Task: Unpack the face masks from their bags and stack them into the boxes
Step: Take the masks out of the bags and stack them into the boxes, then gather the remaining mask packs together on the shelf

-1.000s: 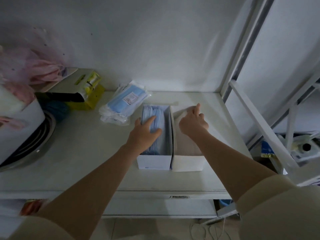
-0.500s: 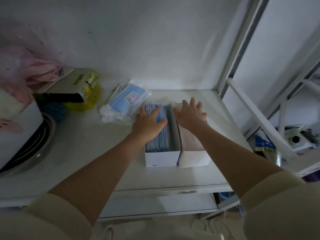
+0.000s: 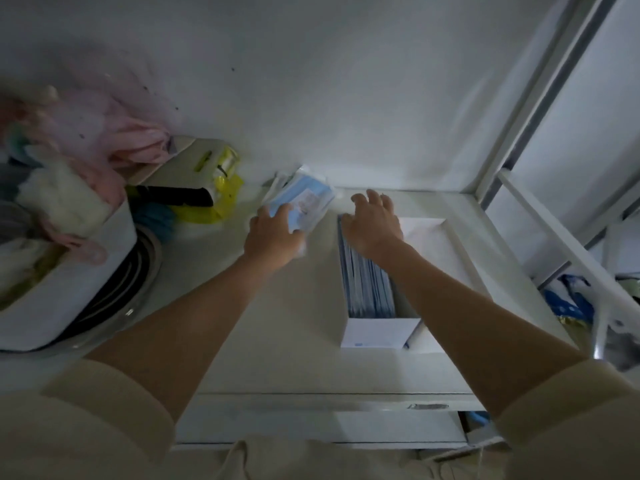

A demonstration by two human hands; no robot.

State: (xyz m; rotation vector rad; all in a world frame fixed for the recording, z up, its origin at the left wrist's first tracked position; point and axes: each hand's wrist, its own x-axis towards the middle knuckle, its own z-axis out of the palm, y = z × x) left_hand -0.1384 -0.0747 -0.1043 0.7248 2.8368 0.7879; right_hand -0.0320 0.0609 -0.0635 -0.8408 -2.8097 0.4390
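bagged masks [image 3: 300,201] left of box [image 3: 379,336], masks [image 3: 367,282] inside

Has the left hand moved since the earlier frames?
Yes. The left hand left the masks in the white box and went left onto the bagged masks.

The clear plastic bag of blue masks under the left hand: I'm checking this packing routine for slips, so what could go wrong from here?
1. The left hand grips only the near end of the clear plastic bag of blue masks; lifted that way, it may sag or slip.
2. The right hand hovers open over the far end of the white cardboard box packed with blue masks; a careless push could slide the box or ruffle them.
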